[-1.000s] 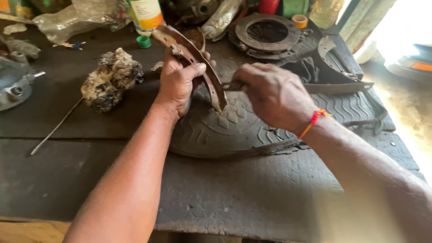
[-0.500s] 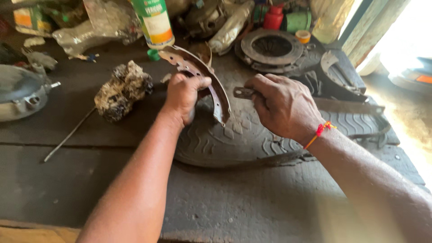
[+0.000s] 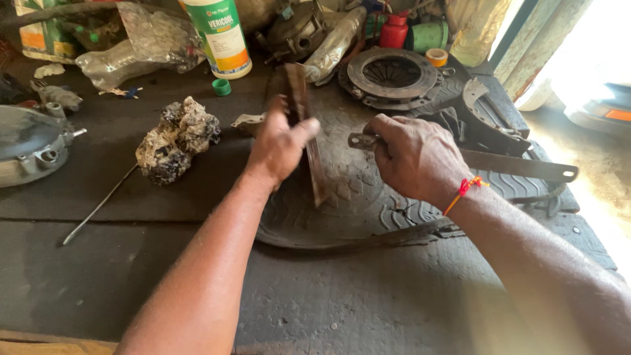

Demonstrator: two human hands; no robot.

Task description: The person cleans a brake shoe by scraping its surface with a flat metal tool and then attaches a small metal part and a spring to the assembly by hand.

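My left hand (image 3: pixel 279 141) grips a curved rusty brake shoe (image 3: pixel 303 125), held on edge over a cut piece of tyre tread (image 3: pixel 355 204) lying on the dark workbench. My right hand (image 3: pixel 414 158) is closed around a flat metal blade (image 3: pixel 519 165), whose long end sticks out to the right; its short end points toward the shoe. A red thread band circles the right wrist. The two hands are a short gap apart.
A dirty rag lump (image 3: pixel 176 138) and a thin metal rod (image 3: pixel 98 207) lie left. A white bottle (image 3: pixel 220 36), green cap (image 3: pixel 221 86), clutch plate (image 3: pixel 392 74), grey metal housing (image 3: pixel 29 144) and red and green containers crowd the back. The bench edge drops at right.
The left hand has turned the brake shoe from showing its curved face to standing edge-on. The right hand with the blade has stayed close by. The camera moved in.
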